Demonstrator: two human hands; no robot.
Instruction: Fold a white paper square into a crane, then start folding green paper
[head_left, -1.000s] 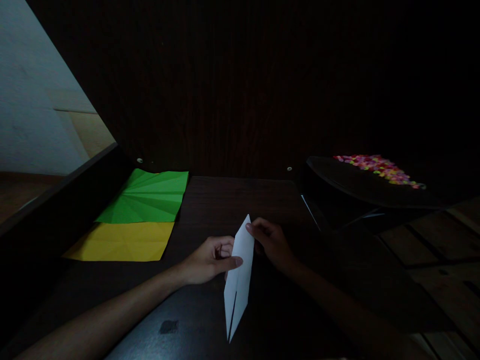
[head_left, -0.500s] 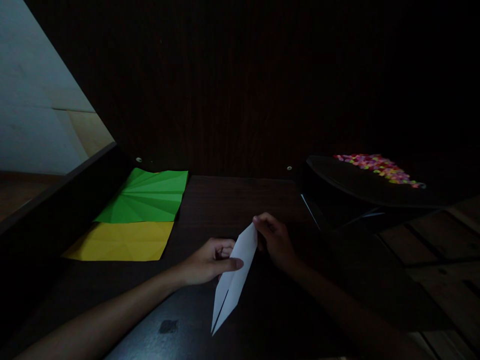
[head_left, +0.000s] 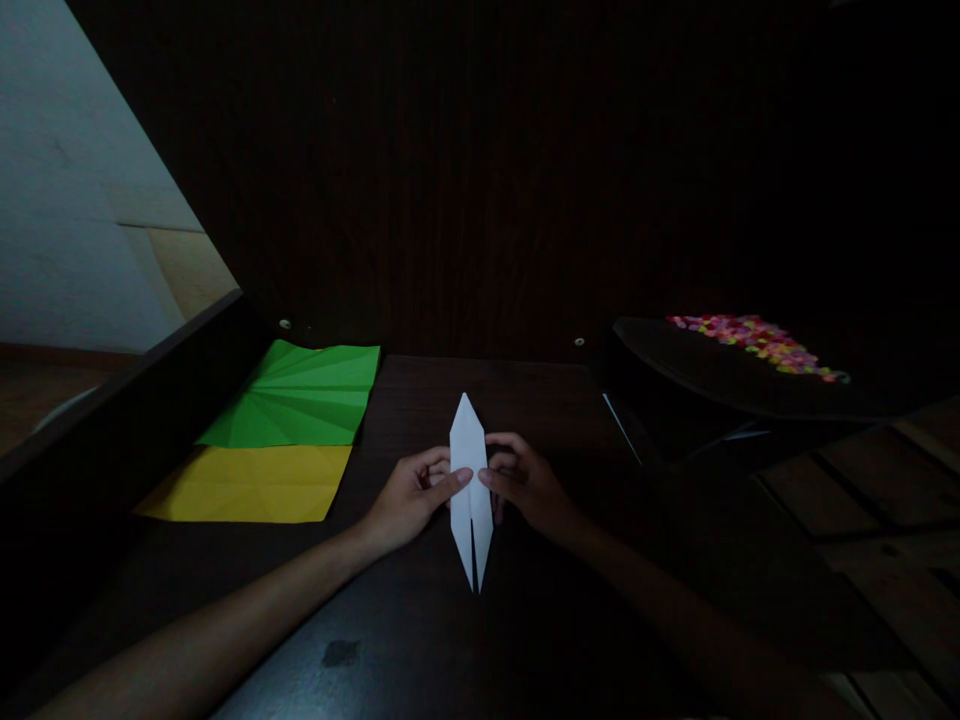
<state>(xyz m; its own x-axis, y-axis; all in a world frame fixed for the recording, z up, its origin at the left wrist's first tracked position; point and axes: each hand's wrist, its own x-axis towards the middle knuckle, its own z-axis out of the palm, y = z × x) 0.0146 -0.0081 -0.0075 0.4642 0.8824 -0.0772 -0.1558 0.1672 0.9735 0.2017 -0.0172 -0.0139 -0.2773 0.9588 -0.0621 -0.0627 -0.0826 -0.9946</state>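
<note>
Folded paper squared up between both hands
The left hand [head_left: 409, 495] and right hand [head_left: 525, 485] pinch the white paper [head_left: 470, 490], swung from tilted to pointing at 12 o'clock.

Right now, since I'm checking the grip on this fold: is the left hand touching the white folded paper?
Touching. The head view shows the left hand with its thumb tip pressed onto the white folded paper, opposite the right hand.
</note>
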